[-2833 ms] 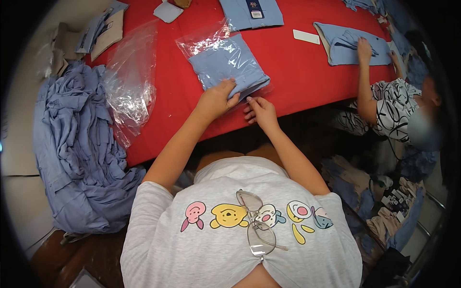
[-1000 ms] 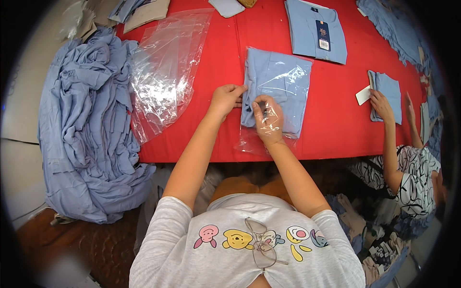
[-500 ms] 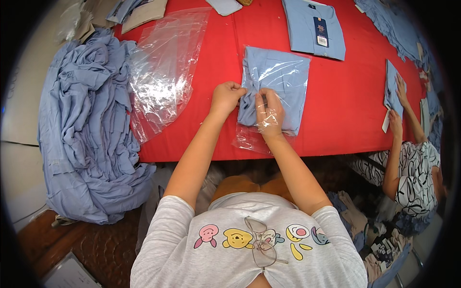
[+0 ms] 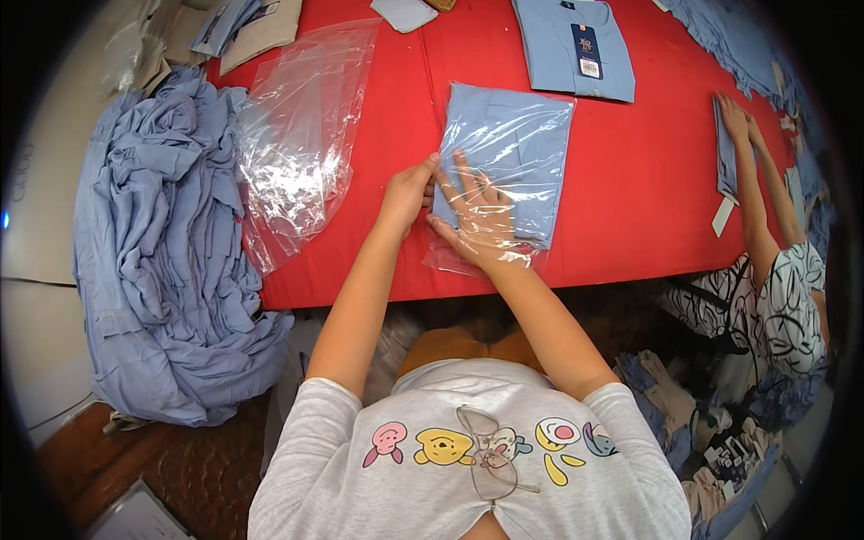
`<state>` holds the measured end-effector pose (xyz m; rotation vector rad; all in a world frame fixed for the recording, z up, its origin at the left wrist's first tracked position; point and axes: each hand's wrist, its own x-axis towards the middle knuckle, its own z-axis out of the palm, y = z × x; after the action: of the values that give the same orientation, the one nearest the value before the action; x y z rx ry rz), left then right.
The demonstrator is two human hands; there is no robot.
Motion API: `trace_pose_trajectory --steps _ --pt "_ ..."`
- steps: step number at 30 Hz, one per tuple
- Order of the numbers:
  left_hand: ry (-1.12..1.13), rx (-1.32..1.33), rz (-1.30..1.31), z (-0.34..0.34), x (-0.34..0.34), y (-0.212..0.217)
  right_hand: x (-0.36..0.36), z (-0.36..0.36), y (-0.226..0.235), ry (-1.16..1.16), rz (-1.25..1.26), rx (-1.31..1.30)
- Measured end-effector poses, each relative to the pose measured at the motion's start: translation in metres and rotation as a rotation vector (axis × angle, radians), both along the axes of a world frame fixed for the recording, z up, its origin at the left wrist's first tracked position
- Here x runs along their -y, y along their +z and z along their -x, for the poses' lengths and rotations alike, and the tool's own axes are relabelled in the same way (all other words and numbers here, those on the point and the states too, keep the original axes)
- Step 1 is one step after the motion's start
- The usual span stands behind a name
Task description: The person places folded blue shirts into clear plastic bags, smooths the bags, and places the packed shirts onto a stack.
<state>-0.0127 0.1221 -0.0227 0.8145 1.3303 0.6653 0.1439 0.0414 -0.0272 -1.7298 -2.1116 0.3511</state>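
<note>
A folded light-blue shirt (image 4: 535,135) lies inside a clear plastic bag (image 4: 450,263) on the red-covered table, in front of me. My left hand (image 4: 407,196) is closed in a pinch on the bag's left edge, beside the shirt. Inside the bag, my right hand (image 4: 481,216) rests flat over the shirt's lower left part with its fingers spread. The clear film covers these fingers and reaches back toward my wrist.
Empty clear bags (image 4: 301,135) lie to the left, beside a big heap of blue garments (image 4: 162,243). Farther off is another folded shirt (image 4: 576,49) with a dark tag (image 4: 587,52). At the right, a co-worker's hands (image 4: 736,121) touch a folded blue garment (image 4: 725,166).
My right hand has gone from curled fingers to a flat, spread palm inside the bag. The shirt's left side looks smoother. The co-worker's hands have moved to their garment's far end.
</note>
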Motion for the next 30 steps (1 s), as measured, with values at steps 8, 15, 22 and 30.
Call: trace_pose_trajectory --steps 8,15,22,30 --pt "-0.219 -0.818 -0.606 -0.027 0.004 0.026 0.014 -0.02 -0.035 0.029 -0.092 0.055" --pt "-0.584 -0.901 -1.117 -0.067 -0.015 -0.003 0.01 -0.038 -0.026 -0.173 -0.026 -0.003" --pt "-0.454 -0.807 -1.096 -0.068 -0.013 -0.031 0.007 -0.047 -0.056 0.088 -0.101 -0.27" --pt "-0.465 -0.938 -1.078 -0.068 -0.015 -0.034 -0.022 -0.073 -0.027 -0.234 -0.053 -0.027"
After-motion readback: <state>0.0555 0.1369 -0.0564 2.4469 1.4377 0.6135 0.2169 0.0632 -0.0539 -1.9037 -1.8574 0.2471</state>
